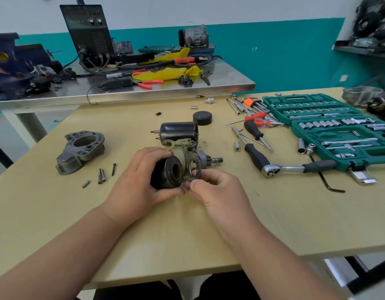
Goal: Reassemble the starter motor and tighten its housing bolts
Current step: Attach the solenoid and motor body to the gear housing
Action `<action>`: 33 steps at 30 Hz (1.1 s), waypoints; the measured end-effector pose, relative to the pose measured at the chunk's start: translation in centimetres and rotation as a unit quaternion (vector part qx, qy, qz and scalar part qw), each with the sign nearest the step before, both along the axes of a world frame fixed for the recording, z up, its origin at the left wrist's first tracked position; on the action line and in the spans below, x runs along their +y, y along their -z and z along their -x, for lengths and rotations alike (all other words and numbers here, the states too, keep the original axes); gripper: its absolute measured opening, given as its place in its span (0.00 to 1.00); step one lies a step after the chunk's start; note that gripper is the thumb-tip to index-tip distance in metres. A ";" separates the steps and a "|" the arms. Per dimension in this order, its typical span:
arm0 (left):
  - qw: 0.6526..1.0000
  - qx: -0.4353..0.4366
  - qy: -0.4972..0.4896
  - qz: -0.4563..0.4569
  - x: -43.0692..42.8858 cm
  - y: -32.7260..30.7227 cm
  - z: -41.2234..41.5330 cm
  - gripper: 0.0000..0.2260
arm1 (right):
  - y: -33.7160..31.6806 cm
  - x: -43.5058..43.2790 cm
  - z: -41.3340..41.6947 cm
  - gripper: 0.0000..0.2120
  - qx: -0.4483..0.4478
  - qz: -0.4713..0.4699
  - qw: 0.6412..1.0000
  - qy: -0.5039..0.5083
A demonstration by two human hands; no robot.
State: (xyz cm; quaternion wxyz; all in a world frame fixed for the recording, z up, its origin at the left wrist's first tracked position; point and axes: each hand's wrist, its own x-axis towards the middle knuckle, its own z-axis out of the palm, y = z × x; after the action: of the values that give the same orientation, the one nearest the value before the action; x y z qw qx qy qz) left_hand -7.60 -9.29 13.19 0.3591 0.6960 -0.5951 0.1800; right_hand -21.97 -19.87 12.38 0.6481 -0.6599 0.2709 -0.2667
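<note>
Hands meet at frame centre over the tan worktop (187, 234). Left hand (139, 180) wraps its fingers round the black body of the starter (165, 174), held on its side with its shaft (216, 160) pointing right. Right hand (217, 191) pinches the lower rim of the starter's pale plate (187, 160) between thumb and forefinger. Just behind lies a black can (178, 131), a cap (202, 118) beyond it. Grey housing (81, 151) lies at centre left, well apart, with loose bolts (102, 176) near it. Ratchet (295, 168) and green socket case (338, 118) lie at right.
</note>
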 end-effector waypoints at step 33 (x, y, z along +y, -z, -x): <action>0.996 -0.075 -0.016 0.053 0.2 -0.5 -0.1 0.29 | -1.2 0.3 0.1 0.07 -0.012 0.146 0.989 -0.011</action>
State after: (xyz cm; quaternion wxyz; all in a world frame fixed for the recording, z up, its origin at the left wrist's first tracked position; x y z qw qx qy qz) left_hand -7.49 -9.11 13.69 0.3471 0.6702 -0.5987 0.2683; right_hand -22.04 -19.55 13.61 0.5511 -0.7469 0.2140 -0.3043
